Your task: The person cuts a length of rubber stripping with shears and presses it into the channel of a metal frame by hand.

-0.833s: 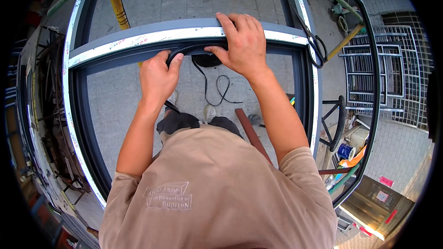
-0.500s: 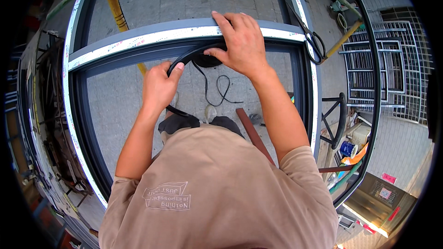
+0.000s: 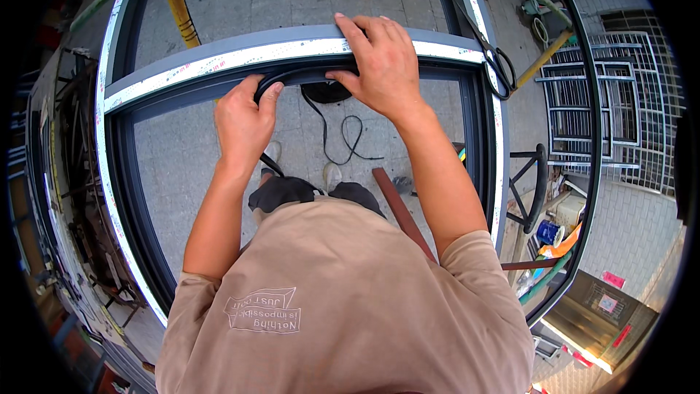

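A large grey metal window frame point(image 3: 292, 48) with white printed film on its faces lies in front of me, crossed by a bar. My left hand point(image 3: 244, 118) pinches a black rubber sealing strip point(image 3: 297, 74) just below the bar, left of its middle. From there the strip bends up along the bar's near inner edge, and its other side hangs down by my legs. My right hand point(image 3: 386, 69) grips the crossbar, fingers over the top and thumb underneath against the near edge where the strip runs. How far the strip is seated under that hand is hidden.
Black-handled scissors point(image 3: 499, 73) lie on the frame's right side. Below the opening, a black coil point(image 3: 326, 93) and a looped thin strip rest on the paved floor, near a brown bar point(image 3: 401, 211). Yellow and green poles stand under the frame. Metal grilles point(image 3: 594, 102) lie at right.
My left hand has moved a little left and up with the strip, bringing it flatter along the crossbar. The right hand keeps nearly the same place, its thumb slightly raised.
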{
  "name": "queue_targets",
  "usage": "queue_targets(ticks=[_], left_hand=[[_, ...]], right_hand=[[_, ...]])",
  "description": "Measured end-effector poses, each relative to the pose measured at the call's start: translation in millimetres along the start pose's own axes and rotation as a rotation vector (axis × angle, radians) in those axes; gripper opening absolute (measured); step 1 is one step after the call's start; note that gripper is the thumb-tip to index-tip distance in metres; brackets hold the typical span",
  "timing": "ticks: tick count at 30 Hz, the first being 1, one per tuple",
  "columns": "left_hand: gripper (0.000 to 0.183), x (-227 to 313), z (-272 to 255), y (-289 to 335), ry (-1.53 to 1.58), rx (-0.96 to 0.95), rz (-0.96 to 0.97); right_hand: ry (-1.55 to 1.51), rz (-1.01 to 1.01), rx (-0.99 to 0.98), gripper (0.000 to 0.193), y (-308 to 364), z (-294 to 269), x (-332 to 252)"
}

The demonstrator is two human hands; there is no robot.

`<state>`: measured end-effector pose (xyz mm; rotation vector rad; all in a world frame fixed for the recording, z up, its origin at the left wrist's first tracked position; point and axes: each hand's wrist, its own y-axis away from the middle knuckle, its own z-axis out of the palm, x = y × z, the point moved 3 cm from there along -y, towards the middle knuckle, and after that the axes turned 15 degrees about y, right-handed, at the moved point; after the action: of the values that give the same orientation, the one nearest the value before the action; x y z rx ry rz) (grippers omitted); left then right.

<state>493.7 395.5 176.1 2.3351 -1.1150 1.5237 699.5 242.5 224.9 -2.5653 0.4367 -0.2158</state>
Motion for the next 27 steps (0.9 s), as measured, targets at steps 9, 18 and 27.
queue_targets(ticks=[9, 18, 27], left_hand=[[0.030, 0, 3, 0, 0.003, 0.071, 0.088], [0.025, -1, 5, 5, -0.001, 0.095, 0.099], [0.025, -2, 6, 7, 0.038, 0.084, 0.050]], right_hand=[[0.008, 0.012, 0.103, 0.091, 0, 6, -2], [0.033, -0.015, 0.148, 0.087, 0, 11, -1], [0.012, 0.008, 0.124, 0.086, -2, 8, -2]])
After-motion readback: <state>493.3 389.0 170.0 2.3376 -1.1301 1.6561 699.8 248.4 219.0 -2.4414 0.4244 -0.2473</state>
